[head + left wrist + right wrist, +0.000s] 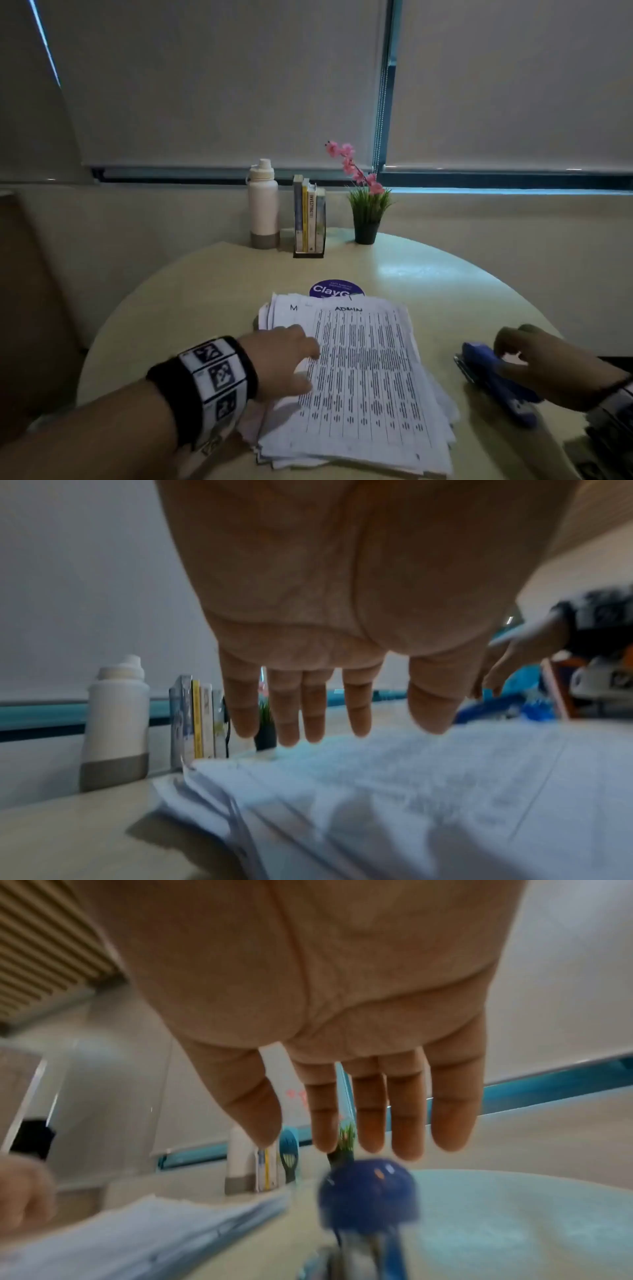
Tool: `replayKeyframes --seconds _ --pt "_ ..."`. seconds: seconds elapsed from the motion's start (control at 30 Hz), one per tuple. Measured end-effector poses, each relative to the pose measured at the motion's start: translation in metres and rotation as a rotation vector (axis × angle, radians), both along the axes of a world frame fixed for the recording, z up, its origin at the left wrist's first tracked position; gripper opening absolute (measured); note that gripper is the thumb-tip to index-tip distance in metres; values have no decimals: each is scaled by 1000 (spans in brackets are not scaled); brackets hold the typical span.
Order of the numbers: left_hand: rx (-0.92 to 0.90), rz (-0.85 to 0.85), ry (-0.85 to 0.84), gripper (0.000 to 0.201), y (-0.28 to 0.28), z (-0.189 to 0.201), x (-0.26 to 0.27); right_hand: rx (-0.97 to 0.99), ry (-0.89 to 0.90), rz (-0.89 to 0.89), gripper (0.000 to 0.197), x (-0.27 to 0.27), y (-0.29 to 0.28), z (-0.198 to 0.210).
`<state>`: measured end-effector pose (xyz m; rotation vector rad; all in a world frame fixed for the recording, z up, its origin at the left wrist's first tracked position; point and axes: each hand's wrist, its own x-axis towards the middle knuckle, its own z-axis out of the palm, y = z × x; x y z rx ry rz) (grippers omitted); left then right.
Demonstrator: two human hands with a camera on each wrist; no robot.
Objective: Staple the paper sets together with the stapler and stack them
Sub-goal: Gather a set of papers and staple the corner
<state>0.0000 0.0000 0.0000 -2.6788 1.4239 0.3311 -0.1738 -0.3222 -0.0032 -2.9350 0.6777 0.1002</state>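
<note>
One paper pile [359, 373], one stapler [493, 380], two hands

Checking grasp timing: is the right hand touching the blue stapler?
Apart. The right wrist view shows the right hand open, straight fingertips above the blue stapler.

Paper stack [359, 370]: matt printed sheets; stapler [496, 380], 3 o'clock: glossy blue plastic; table [445, 291]: smooth, sheeny.
</note>
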Motion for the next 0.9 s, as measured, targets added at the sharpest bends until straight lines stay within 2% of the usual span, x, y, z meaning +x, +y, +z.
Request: replayKeyframes --seconds 0.1,0.2,0.27,0.37,0.43,0.57,0.63,0.77,0.9 --pt "123 20 -8 67 -20 -7 -4 -109 100 -81 39 11 -1 -6" --pt "211 71 13 72 -28 -14 -5 -78 143 -154 55 21 -1 -12" --pt "228 84 41 73 -27 -16 -5 -64 189 -172 56 27 1 -17" --pt "211 92 12 75 -21 -18 -14 -30 168 -183 44 35 5 -24" --pt "227 84 -16 76 -17 -20 -19 -10 83 -183 39 37 7 -23" --pt "228 47 -17 76 -4 -21 -26 77 -254 -91 29 44 47 10" --pt "205 30 -17 74 0 -22 -31 46 -323 -6 39 58 74 25" --pt "162 49 64 67 0 -11 -20 114 -207 140 44 100 120 24" --pt "141 165 31 77 -20 -5 8 131 -32 157 36 137 142 2"
